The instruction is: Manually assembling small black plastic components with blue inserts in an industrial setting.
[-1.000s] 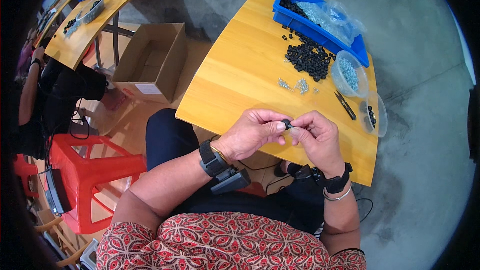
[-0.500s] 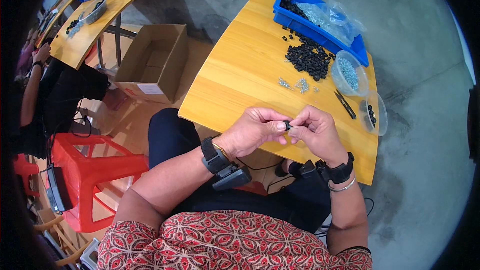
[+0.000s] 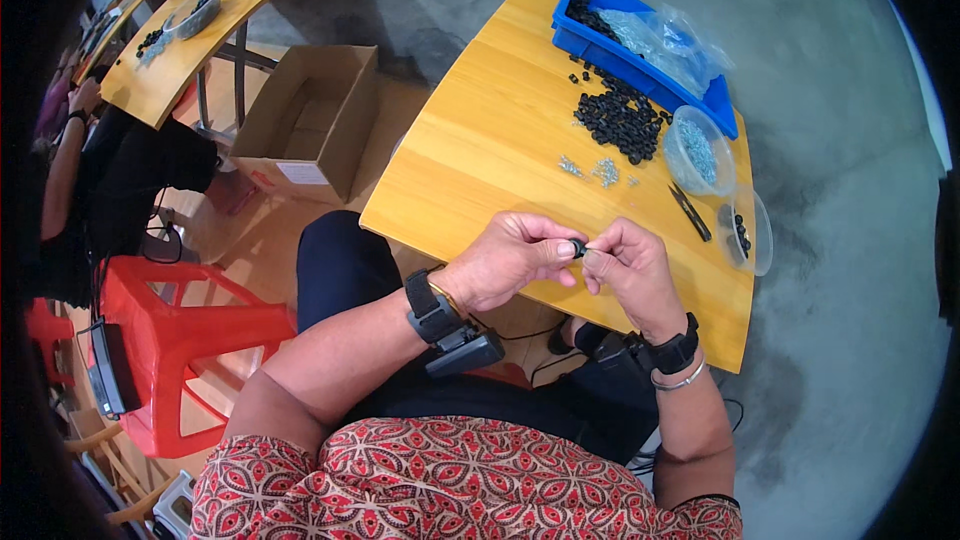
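Observation:
Above the near edge of the yellow wooden table (image 3: 450,155), my left hand (image 3: 505,258) pinches a small round black plastic part (image 3: 578,249) between thumb and fingers. My right hand (image 3: 635,265) meets it from the other side, thumb and forefinger pressed together at the part; whatever is between those fingertips is too small to name. Beyond the hands lies a heap of similar black parts (image 3: 620,125). Small silvery metal pieces (image 3: 605,172) are scattered just nearer than the heap.
At the table's right stand a clear tub of silvery pieces (image 3: 700,152) and a clear container with black parts (image 3: 763,235). A slim black pointed tool (image 3: 690,212) lies beside them. Behind is a blue tray (image 3: 640,60). Left are a cardboard box (image 3: 300,120) and red stool (image 3: 200,340).
My right fingertips have drawn slightly to the right and closed at the edge of the black part, which now shows more. My left hand keeps its pinch.

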A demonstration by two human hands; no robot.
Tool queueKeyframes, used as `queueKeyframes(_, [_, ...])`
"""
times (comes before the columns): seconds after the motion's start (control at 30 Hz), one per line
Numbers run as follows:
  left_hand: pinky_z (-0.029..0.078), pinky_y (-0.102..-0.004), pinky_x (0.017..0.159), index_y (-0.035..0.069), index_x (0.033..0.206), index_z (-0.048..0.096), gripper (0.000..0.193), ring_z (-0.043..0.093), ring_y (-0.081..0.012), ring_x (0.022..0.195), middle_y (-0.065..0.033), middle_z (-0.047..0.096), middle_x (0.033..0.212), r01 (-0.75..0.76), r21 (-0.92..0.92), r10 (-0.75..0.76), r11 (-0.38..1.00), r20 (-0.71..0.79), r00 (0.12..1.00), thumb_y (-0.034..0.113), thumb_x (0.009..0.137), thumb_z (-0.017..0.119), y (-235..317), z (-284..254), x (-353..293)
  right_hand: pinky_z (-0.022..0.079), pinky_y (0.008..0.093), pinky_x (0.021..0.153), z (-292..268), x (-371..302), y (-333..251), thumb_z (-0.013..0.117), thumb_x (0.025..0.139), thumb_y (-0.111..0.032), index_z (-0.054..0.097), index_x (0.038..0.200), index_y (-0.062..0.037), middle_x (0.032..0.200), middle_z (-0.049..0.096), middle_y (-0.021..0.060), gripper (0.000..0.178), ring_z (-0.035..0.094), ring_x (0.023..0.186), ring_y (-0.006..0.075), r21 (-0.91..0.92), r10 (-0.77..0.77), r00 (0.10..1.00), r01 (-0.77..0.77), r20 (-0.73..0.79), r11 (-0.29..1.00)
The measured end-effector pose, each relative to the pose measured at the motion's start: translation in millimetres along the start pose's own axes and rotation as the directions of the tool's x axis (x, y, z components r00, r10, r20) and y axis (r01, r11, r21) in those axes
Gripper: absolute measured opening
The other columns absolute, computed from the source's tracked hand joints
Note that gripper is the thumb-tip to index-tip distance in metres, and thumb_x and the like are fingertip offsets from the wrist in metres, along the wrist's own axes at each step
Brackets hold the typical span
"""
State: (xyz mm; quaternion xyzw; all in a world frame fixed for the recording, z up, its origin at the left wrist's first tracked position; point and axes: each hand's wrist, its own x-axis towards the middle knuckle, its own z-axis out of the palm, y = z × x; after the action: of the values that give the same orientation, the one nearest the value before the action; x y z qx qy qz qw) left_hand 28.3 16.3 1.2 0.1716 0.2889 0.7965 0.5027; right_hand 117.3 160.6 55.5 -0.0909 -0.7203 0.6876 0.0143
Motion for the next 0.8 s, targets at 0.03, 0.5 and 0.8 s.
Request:
queueKeyframes(0.03, [0.052, -0.0281, 0.069, -0.004, 0.098, 0.058, 0.017, 0.059, -0.0178, 0.079, -0.0138, 0.061, 0.094, -0.013, 0.011, 0.013, 1.0, -0.008, 1.0, 0.003, 0.083, 0.052, -1.1, 0.0, 0.2, 0.041, 0.0193, 0.048, 1.0, -0.4, 1.0, 0.056, 0.079, -0.001, 0.051, 0.076, -0.0013, 0.066, 0.055, 0.0037, 0.006, 0.05, 0.054, 0.0074, -0.001, 0.001, 1.0, -0.001, 0.004, 1.0])
queueKeyframes(0.5, [0.054, -0.0281, 0.062, -0.002, 0.092, 0.059, 0.014, 0.059, -0.013, 0.071, -0.0081, 0.061, 0.082, 0.05, -0.012, -0.051, 0.999, -0.068, 0.996, 0.009, 0.083, 0.056, 5.9, -0.9, -1.4, 0.041, 0.0352, 0.053, 20.1, -5.2, -13.9, 0.051, 0.082, -0.005, 0.044, 0.077, 0.0005, 0.064, 0.052, 0.0159, 0.01, 0.052, 0.058, 0.0284, -0.716, -0.302, 0.953, 0.214, 0.005, 0.665])
queueKeyframes(0.8, [0.054, -0.0278, 0.06, 0.0, 0.088, 0.059, 0.013, 0.058, -0.0119, 0.068, -0.0055, 0.06, 0.076, 0.075, -0.012, -0.076, 0.997, -0.08, 0.994, 0.011, 0.081, 0.059, 5.4, -1.0, -0.5, 0.038, 0.0415, 0.056, 21.2, -2.9, -10.8, 0.046, 0.083, -0.006, 0.039, 0.075, 0.0011, 0.066, 0.047, 0.0221, 0.013, 0.049, 0.065, 0.0399, -0.78, -0.307, 0.95, 0.233, 0.055, 0.581])
